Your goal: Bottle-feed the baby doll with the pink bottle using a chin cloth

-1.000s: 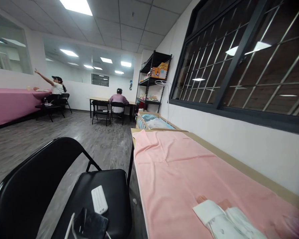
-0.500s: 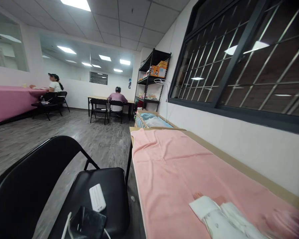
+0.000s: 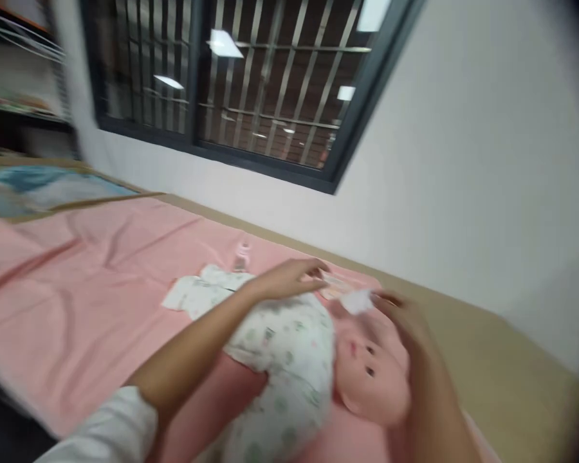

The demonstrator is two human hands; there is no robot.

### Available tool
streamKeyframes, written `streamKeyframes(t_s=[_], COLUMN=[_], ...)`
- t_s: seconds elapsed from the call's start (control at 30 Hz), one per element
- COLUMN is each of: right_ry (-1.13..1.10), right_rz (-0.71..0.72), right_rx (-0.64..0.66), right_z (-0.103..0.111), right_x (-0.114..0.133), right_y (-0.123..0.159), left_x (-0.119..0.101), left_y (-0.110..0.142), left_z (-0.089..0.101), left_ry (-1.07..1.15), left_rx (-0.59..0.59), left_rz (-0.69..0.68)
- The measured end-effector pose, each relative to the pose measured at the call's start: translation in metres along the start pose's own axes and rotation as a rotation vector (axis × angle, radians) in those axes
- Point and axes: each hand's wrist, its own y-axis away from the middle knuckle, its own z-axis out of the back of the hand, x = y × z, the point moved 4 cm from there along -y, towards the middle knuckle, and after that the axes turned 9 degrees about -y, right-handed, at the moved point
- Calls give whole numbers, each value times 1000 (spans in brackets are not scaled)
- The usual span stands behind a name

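Note:
The view is blurred by motion. A baby doll (image 3: 367,366) in a white patterned onesie (image 3: 284,360) lies on a pink blanket (image 3: 77,289), head to the right. My left hand (image 3: 289,278) reaches across the doll's chest with fingers spread and holds nothing; its tips are near a flat pale pack (image 3: 335,287). My right hand (image 3: 403,318) hovers over the doll's head. Its fingertips pinch a small white tissue (image 3: 357,299).
A small pink bottle (image 3: 242,254) stands on the blanket beyond the doll. The tan tabletop (image 3: 502,379) runs along a white wall under a barred window (image 3: 251,83). A crib with blue bedding (image 3: 38,186) and a shelf (image 3: 14,96) are at the left.
The view has swung right and down from the room to the doll. Both my hands have come into view over it. The chair and the other people are out of sight.

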Motion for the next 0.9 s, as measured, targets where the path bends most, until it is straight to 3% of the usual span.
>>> streamKeyframes(t_s=[0.07,0.13,0.37,0.53,0.77,0.9], right_ry=[-83,-136,-220,-179,-188,-226], right_rz=[-85,-51,174,305,347,310], right_rx=[-3,10,297,453,431,403], right_z=[23,25,0,-13,-13,-13], right_x=[7,27,106,143,154,147], right_y=[14,20,51,77,84,79], left_x=[3,6,-7,-18,-23,-31], left_y=[2,5,9,9,11,13], left_z=[0,1,-4,-2,1,5], left_ry=[-25,-39,-68,-55,124,207], left_rx=[-8,-19,-99,-112,73,46], left_rz=[-1,15,-8,-67,-34,-70])
